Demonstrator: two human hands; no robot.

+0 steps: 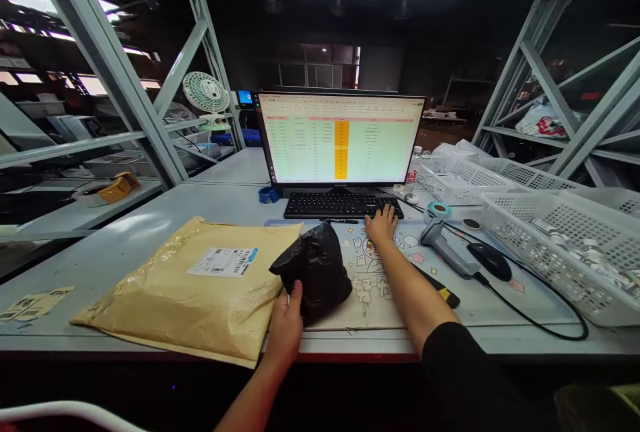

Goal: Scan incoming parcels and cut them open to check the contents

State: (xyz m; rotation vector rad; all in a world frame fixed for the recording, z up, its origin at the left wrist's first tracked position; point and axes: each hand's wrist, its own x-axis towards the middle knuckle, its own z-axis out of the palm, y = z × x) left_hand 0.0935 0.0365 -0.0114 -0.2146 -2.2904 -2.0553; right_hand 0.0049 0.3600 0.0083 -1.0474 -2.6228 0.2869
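My left hand (286, 329) grips the lower left side of a black plastic parcel (320, 272), its thumb on the front and its other fingers mostly hidden behind. A large yellow padded envelope (170, 299) with a white shipping label (223, 262) lies flat just left of it. My right hand (383, 224) rests with fingers stretched out on the right end of the black keyboard (335, 205), holding nothing. Behind the keyboard stands a monitor (305, 152) showing a spreadsheet with an orange column. Under my right forearm is a cartoon-printed desk mat (360, 262).
Right of my arm lie a grey barcode scanner (450, 249) with a looping cable, a black mouse (490, 261) and a black-and-yellow utility knife (440, 287). White plastic baskets (545, 212) line the right side. Blue tape (269, 195) sits left of the keyboard. Metal shelf posts (105, 52) rise at left.
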